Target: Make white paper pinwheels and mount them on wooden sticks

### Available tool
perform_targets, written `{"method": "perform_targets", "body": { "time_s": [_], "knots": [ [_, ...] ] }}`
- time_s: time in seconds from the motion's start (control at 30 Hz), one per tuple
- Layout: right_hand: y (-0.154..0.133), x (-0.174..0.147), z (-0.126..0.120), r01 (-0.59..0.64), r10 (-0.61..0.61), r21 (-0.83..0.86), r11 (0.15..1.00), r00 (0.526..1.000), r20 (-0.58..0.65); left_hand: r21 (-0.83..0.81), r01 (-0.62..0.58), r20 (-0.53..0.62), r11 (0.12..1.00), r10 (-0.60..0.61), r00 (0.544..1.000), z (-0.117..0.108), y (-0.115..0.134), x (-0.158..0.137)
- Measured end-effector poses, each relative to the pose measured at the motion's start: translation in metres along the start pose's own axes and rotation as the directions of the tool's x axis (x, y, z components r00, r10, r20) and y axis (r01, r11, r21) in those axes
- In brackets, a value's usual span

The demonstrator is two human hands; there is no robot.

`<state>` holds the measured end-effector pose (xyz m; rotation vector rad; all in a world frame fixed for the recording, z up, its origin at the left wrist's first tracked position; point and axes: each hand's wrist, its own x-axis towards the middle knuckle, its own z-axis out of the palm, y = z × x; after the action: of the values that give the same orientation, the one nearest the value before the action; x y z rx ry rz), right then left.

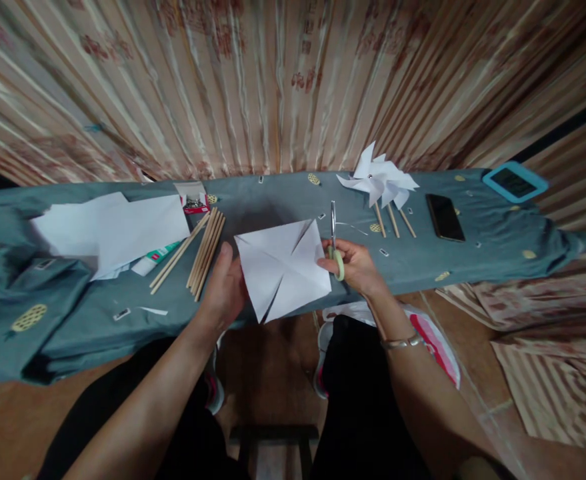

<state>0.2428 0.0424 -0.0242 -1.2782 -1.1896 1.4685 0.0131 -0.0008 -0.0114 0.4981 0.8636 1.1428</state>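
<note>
A square sheet of white paper point(263, 263), with slits cut inward from its corners, is held up near the front edge of the cloth-covered table. My left hand point(223, 290) is at its left edge, thumb raised beside the paper and the other fingers mostly hidden behind it. At the right edge, my right hand point(357, 265) pinches the sheet and also keeps the scissors point(339, 264) in its fingers. Their light green handles are in the hand, and the metal blades point away from me.
Left of the paper lie wooden sticks point(207, 253), white sheets point(137, 230), a green-and-white tube point(160, 257) and a small open red box point(195, 203). Paper pinwheels point(377, 177) on sticks, a phone point(445, 217) and a blue-framed tablet point(515, 181) lie right on the table point(283, 200).
</note>
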Motion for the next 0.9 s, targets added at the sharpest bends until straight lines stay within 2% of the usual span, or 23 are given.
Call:
{"method": "perform_targets", "body": {
  "time_s": [0.17,0.3,0.43,0.53,0.67,0.77,0.9],
  "knots": [
    [0.003,0.004,0.021,0.022,0.006,0.149,0.989,0.983,-0.182,-0.103,-0.026,0.079,0.994,0.034,0.996,0.002,-0.002,-0.005],
    [0.006,0.006,0.034,0.036,0.011,0.194,0.98,0.971,-0.239,-0.083,-0.053,0.099,0.995,0.061,0.993,0.006,-0.009,-0.004],
    [0.013,0.006,0.042,0.065,-0.029,0.151,0.986,0.972,-0.233,0.006,-0.121,0.045,0.993,0.12,0.992,0.012,-0.015,-0.002],
    [0.017,0.003,0.047,0.08,-0.05,0.125,0.989,0.973,-0.224,0.033,-0.161,-0.036,0.986,0.162,0.986,0.016,-0.02,0.001],
    [0.016,-0.007,0.05,0.09,-0.08,0.065,0.994,0.987,-0.139,0.017,-0.211,-0.214,0.977,0.21,0.954,0.017,-0.022,0.006],
    [0.012,-0.019,0.047,0.076,-0.076,-0.022,0.997,0.997,-0.032,0.007,-0.26,-0.29,0.966,0.25,0.924,0.013,-0.019,0.011],
    [0.008,-0.035,0.039,-0.029,0.052,-0.14,0.99,0.984,0.168,0.003,-0.368,-0.349,0.93,0.346,0.871,0.009,-0.005,0.014]
  ]
}}
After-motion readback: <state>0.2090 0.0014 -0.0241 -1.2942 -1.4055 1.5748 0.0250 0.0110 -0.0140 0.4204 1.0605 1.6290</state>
